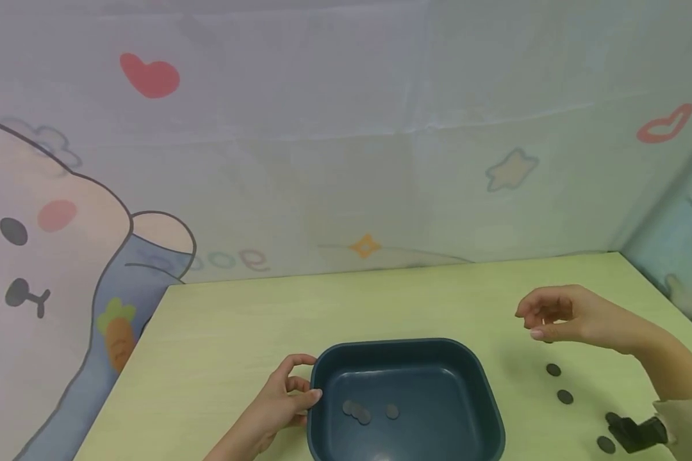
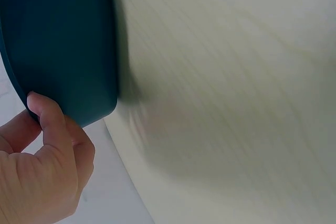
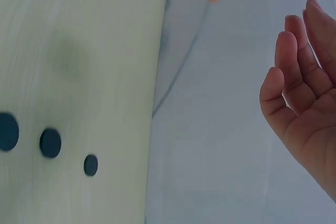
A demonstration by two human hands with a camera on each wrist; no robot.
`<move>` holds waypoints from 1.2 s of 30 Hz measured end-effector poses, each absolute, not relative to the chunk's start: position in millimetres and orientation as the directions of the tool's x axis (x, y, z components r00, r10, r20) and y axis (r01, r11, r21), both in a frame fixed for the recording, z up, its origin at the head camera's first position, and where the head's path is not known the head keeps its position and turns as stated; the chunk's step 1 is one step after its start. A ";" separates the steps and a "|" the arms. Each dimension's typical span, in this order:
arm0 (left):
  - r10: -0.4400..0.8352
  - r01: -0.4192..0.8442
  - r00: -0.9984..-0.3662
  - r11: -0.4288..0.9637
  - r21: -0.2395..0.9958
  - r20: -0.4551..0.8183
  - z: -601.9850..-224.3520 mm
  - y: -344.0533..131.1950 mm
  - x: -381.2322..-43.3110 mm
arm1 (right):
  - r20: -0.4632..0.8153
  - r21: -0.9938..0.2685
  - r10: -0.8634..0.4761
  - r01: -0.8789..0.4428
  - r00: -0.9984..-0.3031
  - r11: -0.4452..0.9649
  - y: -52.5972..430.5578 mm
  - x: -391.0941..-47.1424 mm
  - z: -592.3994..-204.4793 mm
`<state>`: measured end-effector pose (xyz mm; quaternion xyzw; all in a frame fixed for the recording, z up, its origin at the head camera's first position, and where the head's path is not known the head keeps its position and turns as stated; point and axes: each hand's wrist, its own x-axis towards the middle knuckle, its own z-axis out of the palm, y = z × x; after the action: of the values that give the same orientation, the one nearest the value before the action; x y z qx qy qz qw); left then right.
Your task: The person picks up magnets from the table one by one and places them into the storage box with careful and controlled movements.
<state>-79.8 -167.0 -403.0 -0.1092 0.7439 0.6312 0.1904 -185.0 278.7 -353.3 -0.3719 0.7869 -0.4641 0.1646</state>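
My left hand pinches the left rim of a dark blue rectangular basin, thumb on the inner side and fingers outside. The left wrist view shows the basin's outer wall with fingertips at its rim. Inside the basin several small round discs lie on the floor, most of them overlapping at its left. My right hand hovers over the table's right part, its fingers loosely bent and nothing visible in them. Below it, several dark discs lie in a loose line, one partly hidden by the hand.
The pale yellow-green table ends at the back against a printed cloth with hearts and a star. A second cloth hangs along the right side. A black strap or clip at the right sleeve overlaps the nearer discs in the head view.
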 end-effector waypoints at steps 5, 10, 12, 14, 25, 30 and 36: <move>0.080 -0.402 -0.904 0.176 0.899 -0.420 -403.4 -166.9 -79.3 | 0.082 -0.859 -0.727 -0.419 -0.682 0.296 297.7 -180.4 -357.9; 0.085 -0.398 -0.905 0.178 0.900 -0.417 -403.6 -166.8 -79.8 | 0.088 -0.826 -0.696 -0.442 -0.713 0.348 316.5 -174.9 -365.4; 0.081 -0.398 -0.905 0.180 0.899 -0.417 -403.6 -166.6 -80.3 | 0.092 -0.806 -0.676 -0.454 -0.731 0.381 324.1 -173.2 -369.1; 0.077 -0.399 -0.906 0.181 0.899 -0.417 -403.4 -166.3 -80.7 | 0.088 -0.793 -0.658 -0.453 -0.747 0.408 331.8 -171.7 -373.0; 0.074 -0.398 -0.907 0.178 0.900 -0.415 -404.8 -167.0 -79.7 | 0.076 -0.810 -0.613 -0.407 -0.786 0.421 364.4 -161.8 -394.5; 0.070 -0.400 -0.906 0.180 0.899 -0.417 -404.9 -167.2 -80.0 | 0.127 -0.820 -0.608 -0.428 -0.784 0.381 373.7 -159.7 -404.5; 0.068 -0.404 -0.904 0.183 0.896 -0.421 -404.7 -167.0 -80.2 | 0.144 -0.834 -0.594 -0.420 -0.791 0.357 384.9 -157.8 -415.6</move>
<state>-80.2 -167.0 -404.7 -0.1124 0.7459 0.6292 0.1875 -157.8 384.9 -415.6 -0.3097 0.8186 -0.4749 0.0918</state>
